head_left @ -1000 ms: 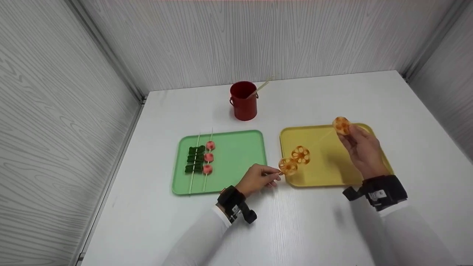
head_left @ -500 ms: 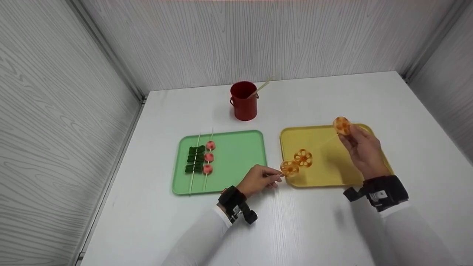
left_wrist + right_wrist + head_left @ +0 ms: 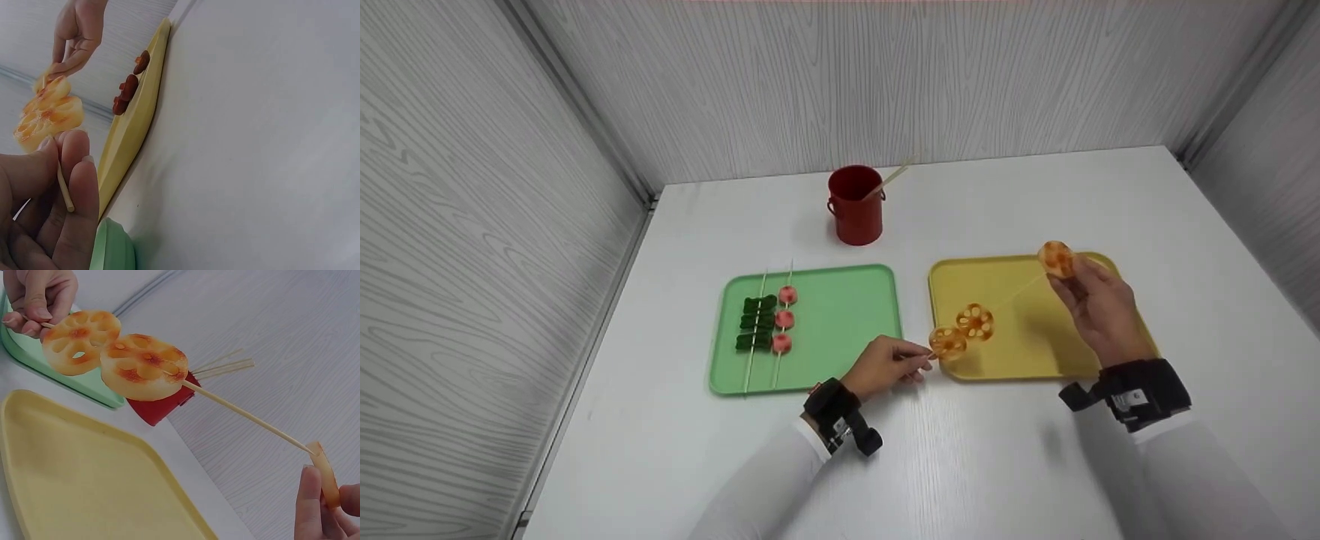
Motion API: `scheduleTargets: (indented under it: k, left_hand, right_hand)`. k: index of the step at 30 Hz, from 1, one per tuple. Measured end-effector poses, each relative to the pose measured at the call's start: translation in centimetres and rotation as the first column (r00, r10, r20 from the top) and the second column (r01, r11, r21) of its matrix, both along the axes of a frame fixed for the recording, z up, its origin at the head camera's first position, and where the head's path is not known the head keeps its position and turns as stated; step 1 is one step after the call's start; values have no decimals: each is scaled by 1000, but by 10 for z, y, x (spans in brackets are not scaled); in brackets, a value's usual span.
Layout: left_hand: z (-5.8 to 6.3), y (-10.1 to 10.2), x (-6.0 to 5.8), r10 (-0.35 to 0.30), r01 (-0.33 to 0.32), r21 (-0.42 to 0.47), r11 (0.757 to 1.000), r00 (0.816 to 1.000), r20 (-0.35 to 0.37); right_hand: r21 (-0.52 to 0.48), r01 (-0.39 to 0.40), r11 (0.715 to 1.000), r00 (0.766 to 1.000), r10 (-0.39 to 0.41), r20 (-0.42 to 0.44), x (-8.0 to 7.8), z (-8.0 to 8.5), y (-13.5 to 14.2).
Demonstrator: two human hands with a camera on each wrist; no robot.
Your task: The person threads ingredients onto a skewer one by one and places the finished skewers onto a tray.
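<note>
My left hand (image 3: 887,366) pinches the lower end of a thin wooden skewer (image 3: 247,416) between thumb and fingers. Two browned lotus root slices are threaded on it; the nearer slice (image 3: 947,343) sits right by my fingertips and the other slice (image 3: 976,322) overlaps it. Over the far right of the yellow tray (image 3: 1020,356), my right hand (image 3: 1099,304) holds a third lotus root slice (image 3: 1057,259) by its edge. In the right wrist view the skewer's tip meets the rim of this third slice (image 3: 324,475); how deep it goes I cannot tell.
A green tray (image 3: 840,300) on the left carries a skewer of dark green pieces (image 3: 756,322) and one of pink pieces (image 3: 784,319). Behind stands a red bucket (image 3: 856,214) with thin sticks (image 3: 892,178). Brown-red pieces (image 3: 129,87) show at the yellow tray in the left wrist view.
My left hand and the two threaded slices have shifted slightly right and down. The skewer tip has come closer to the third slice. My right hand has dropped a little.
</note>
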State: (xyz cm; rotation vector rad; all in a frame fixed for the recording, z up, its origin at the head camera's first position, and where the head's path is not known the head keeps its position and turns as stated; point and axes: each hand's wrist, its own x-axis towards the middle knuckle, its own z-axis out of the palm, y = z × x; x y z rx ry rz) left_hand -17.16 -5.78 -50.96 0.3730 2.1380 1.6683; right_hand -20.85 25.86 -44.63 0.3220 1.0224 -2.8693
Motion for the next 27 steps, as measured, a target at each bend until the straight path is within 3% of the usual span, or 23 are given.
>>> scheduleTargets:
  k: [8, 12, 18, 23, 27]
  left_hand:
    - [0, 0, 0, 10, -10, -19, 1000, 1000, 7]
    - [2, 0, 1, 6, -6, -21, 1000, 1000, 4]
    - [26, -1, 11, -5, 5, -32, 999, 1000, -10]
    - [33, -2, 15, -5, 4, -26, 1000, 1000, -28]
    - [31, -3, 14, -3, 3, -23, 1000, 1000, -16]
  right_hand:
    - [58, 36, 998, 999, -36, 10, 0, 1, -2]
    - [142, 81, 986, 997, -78, -25, 0, 1, -4]
    - [293, 120, 949, 986, -80, -147, 1, -2, -10]
    - [317, 108, 942, 984, -55, -172, 2, -3, -14]
    - [293, 71, 954, 988, -27, -154, 2, -4, -16]
